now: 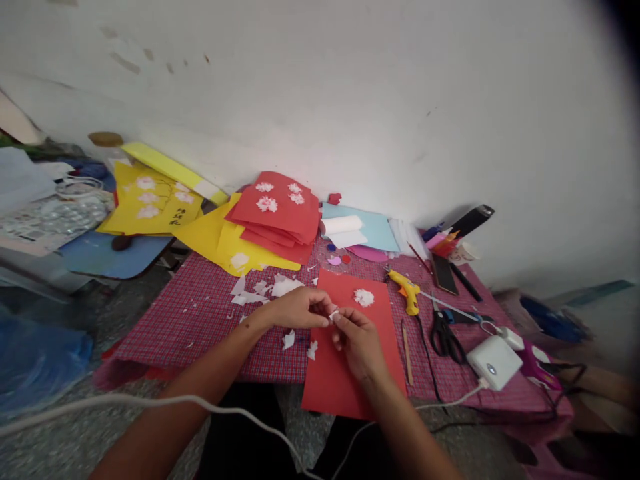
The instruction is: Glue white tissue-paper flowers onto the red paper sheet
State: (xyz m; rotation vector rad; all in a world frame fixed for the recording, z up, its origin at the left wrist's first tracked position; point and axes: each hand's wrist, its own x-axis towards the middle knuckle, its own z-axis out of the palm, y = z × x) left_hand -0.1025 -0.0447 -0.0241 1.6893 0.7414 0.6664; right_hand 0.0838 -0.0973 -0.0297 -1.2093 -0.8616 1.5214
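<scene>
Pinching a small white paper piece (334,315) over the red sheet (330,381), fingers of left hand (299,308) and right hand (359,341) nearly closed on it, one from each side. The piece is off the sheet, still unplaced. Two loose crumpled bits (289,340) left of the hands, one at the sheet's left edge: unused so far, by the look of it. Wooden stick (408,353) lies just right of the sheet, scissors (443,333) farther right.

Beyond the hands, one white flower (363,297) sits on the far part of the sheet; can't tell if stuck down. Rest of the visible sheet is bare, so looks early on this one. Yellow glue gun (411,293) on the counter (165,327) to the right, out of hand. White scraps (286,286) on the left, not made up.

Far side: red stack (280,219), top sheet already with several flowers. Far left, yellow sheet (125,217) with flowers, branches and writing, looks the most complete.
</scene>
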